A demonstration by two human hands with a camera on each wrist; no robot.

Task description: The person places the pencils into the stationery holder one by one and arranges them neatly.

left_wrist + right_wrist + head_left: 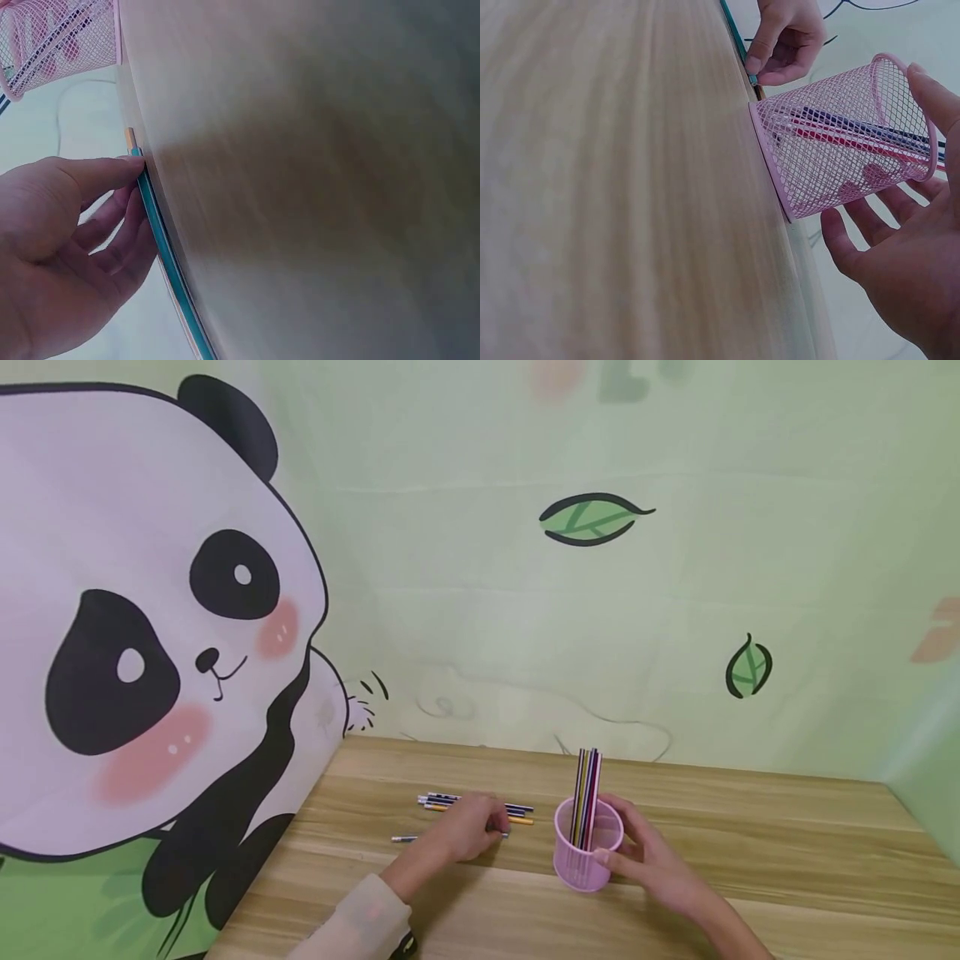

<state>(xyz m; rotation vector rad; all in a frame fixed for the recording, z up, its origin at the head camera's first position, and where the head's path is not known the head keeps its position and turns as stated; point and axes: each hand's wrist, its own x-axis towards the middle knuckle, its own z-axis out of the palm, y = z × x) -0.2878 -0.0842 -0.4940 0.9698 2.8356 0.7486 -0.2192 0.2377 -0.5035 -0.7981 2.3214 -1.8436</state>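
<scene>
My left hand [471, 828] pinches one end of a teal pencil [169, 251] between thumb and fingers. The pencil lies along the wooden tabletop. A pink mesh pen cup [581, 870] stands upright to the right of it. My right hand [658, 870] holds the cup from the right side, thumb over the near rim and fingers around the far side. Several striped pencils [587, 777] stand in the cup, leaning together and rising well above its rim. Just beyond my left hand lies a loose group of pencils, one of them orange [522, 820]; the hand partly covers them.
The wooden table [750, 843] runs back to a pale green wall cloth [465, 568] printed with leaves. A big printed panda [247, 518] covers the cloth on the left.
</scene>
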